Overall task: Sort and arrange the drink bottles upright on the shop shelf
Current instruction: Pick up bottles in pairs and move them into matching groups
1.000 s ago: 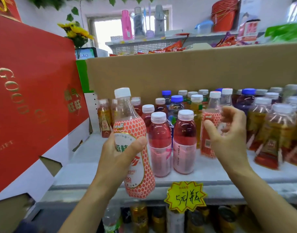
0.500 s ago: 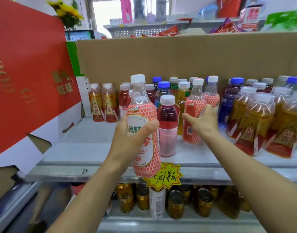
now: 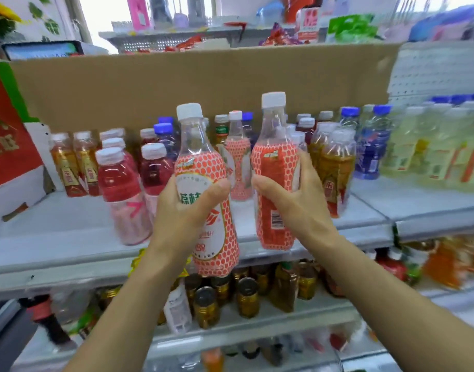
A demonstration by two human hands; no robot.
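Grey shelf [image 3: 69, 237], cardboard-backed, carries upright red, amber and blue drinks [image 3: 117, 181]. Before its front edge, left hand [image 3: 187, 210] curls fingers and thumb round a white-capped bottle [image 3: 201, 167] labelled "荔枝" — right hand [image 3: 297, 208] wraps its twin [image 3: 273, 162], barcode showing.

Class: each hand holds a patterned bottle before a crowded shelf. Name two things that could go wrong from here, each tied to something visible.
1. The left hand grips an orange-and-white patterned plastic bottle, the right hand a matching bottle, so neither can steady neighbours; setting one down might topple the close-packed amber tea bottles.
2. The left hand's bottle hangs past the grey shelf's front edge; a slip could drop it onto the gold-lidded jars below.
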